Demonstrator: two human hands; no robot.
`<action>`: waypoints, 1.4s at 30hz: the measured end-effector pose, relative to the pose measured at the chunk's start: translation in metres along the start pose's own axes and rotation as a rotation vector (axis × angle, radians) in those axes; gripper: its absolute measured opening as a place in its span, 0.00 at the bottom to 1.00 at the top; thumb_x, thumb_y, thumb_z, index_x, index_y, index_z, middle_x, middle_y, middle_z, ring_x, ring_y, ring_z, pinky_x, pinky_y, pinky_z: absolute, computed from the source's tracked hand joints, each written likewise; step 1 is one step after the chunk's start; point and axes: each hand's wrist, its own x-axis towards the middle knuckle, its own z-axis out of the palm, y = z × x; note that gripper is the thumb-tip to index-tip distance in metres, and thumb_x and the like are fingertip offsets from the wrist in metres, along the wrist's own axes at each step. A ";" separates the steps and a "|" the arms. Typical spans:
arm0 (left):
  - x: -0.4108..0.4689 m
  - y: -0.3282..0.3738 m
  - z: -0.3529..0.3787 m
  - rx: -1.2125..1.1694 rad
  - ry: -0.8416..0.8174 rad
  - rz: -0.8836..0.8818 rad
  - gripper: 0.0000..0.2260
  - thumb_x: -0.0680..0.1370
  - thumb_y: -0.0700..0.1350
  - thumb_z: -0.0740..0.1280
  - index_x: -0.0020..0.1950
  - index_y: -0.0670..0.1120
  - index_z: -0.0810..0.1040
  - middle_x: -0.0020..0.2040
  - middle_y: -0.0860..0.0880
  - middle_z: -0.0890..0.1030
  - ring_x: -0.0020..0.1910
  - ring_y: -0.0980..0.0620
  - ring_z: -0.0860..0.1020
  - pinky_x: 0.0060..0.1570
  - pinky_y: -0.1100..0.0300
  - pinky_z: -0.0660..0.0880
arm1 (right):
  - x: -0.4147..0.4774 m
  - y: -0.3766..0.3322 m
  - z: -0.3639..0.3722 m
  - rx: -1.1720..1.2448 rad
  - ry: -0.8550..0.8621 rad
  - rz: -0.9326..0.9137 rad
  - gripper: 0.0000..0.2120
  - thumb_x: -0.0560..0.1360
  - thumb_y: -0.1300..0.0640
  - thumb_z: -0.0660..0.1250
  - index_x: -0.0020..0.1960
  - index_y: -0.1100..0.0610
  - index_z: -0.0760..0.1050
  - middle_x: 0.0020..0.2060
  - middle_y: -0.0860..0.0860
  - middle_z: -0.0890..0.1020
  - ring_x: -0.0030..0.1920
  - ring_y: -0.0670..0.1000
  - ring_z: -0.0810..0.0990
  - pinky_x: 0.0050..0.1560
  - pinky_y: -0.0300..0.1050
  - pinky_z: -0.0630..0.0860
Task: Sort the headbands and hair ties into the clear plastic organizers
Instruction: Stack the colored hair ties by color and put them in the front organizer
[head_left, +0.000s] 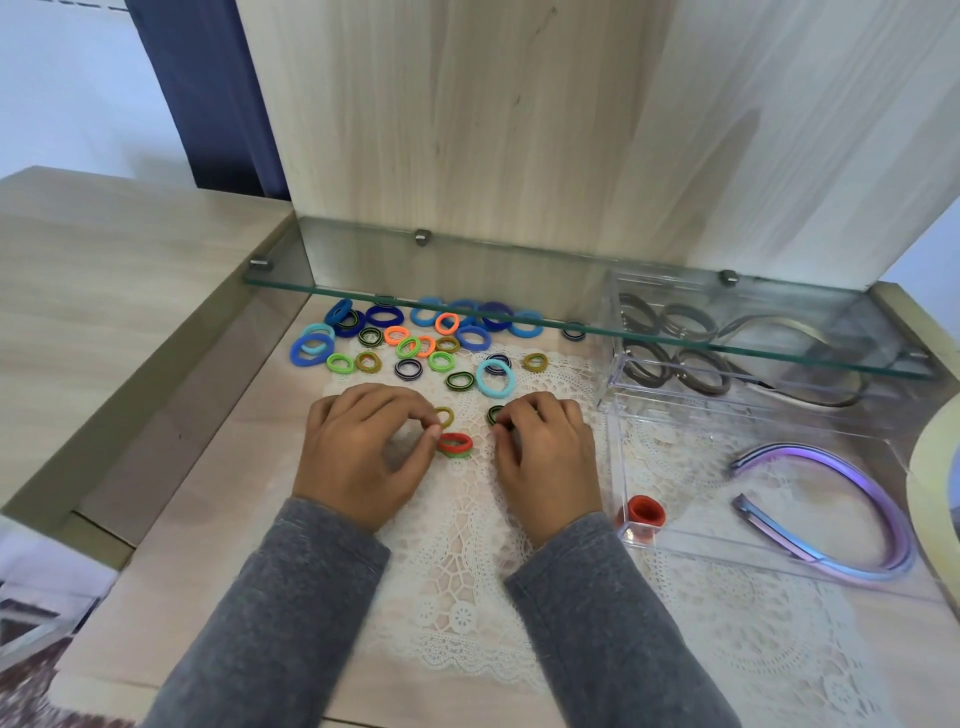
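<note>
Several coloured hair ties (410, 338) lie scattered on the table under a glass shelf. My left hand (363, 452) pinches an olive hair tie (444, 415). My right hand (545, 457) pinches a dark green striped hair tie (494, 414). A red hair tie on a green one (455, 445) lies between my hands. The near clear organizer (623, 467) holds purple-blue headbands (852, 499) and a red hair tie (645, 511). The far clear organizer (613, 364) holds grey-brown hair ties (685, 322) and a dark headband.
A glass shelf (363, 291) overhangs the back of the table, above the far ties and the far organizer. A white lace doily (467, 597) covers the table's middle. A raised wooden ledge (130, 364) borders the left; a round pale object (935, 493) sits at the right edge.
</note>
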 end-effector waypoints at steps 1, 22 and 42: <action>0.000 0.002 0.000 -0.035 0.004 0.040 0.03 0.72 0.51 0.68 0.44 0.55 0.80 0.48 0.61 0.80 0.52 0.56 0.77 0.52 0.55 0.65 | 0.000 0.000 0.000 0.006 0.004 0.000 0.04 0.73 0.57 0.67 0.47 0.55 0.78 0.45 0.50 0.78 0.47 0.54 0.73 0.43 0.50 0.72; 0.001 0.005 0.001 -0.078 -0.154 0.063 0.06 0.73 0.52 0.64 0.47 0.57 0.79 0.49 0.64 0.80 0.54 0.60 0.77 0.54 0.51 0.67 | -0.002 -0.003 -0.003 0.042 0.015 -0.013 0.03 0.74 0.57 0.65 0.47 0.54 0.77 0.45 0.50 0.78 0.47 0.53 0.73 0.43 0.50 0.72; 0.004 -0.003 0.010 0.166 -0.371 -0.336 0.20 0.81 0.50 0.55 0.73 0.54 0.64 0.77 0.55 0.57 0.76 0.52 0.54 0.74 0.52 0.47 | -0.006 -0.016 -0.016 0.180 0.002 -0.277 0.09 0.74 0.53 0.61 0.52 0.53 0.73 0.48 0.47 0.79 0.50 0.51 0.74 0.47 0.48 0.72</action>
